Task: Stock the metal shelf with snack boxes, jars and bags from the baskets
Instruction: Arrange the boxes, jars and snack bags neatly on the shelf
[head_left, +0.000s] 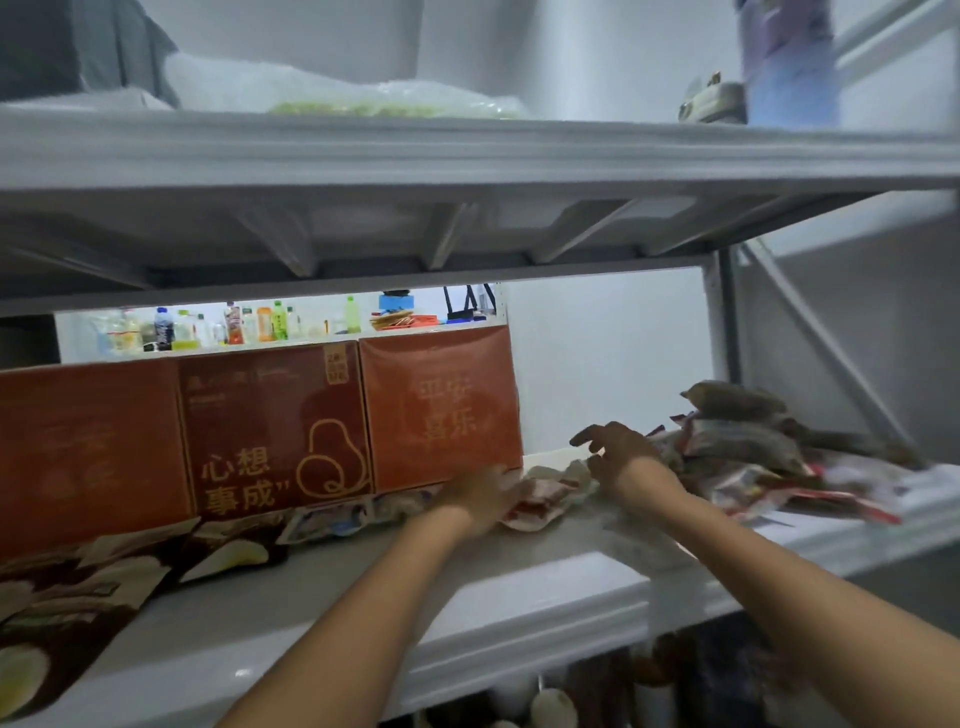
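I see the metal shelf (519, 587) filling the view, its middle board pale and bare at the front edge, with an upper board (467, 150) close overhead. Three red snack boxes stand upright in a row at the back left of the middle board, touching side by side: left box (88, 447), middle box (275, 431), right box (441, 405). In front of the left two lie dark bags (93, 587) printed with pale slices, flat on the board. At the right end I make out a loose pile of snack bags (753, 447), brown ones on top.

Both bare arms reach in between boxes and pile. The right hand (618, 447) hovers just beside the pile, its fingers spread wide and holding nothing. The left hand (483, 493) rests on small red-and-white packets (540, 499) at the foot of the right box; it is blurred, so I cannot tell whether its fingers grip them.

On the upper board I see a clear plastic bag (337, 93) and a blue-purple container (789, 62).
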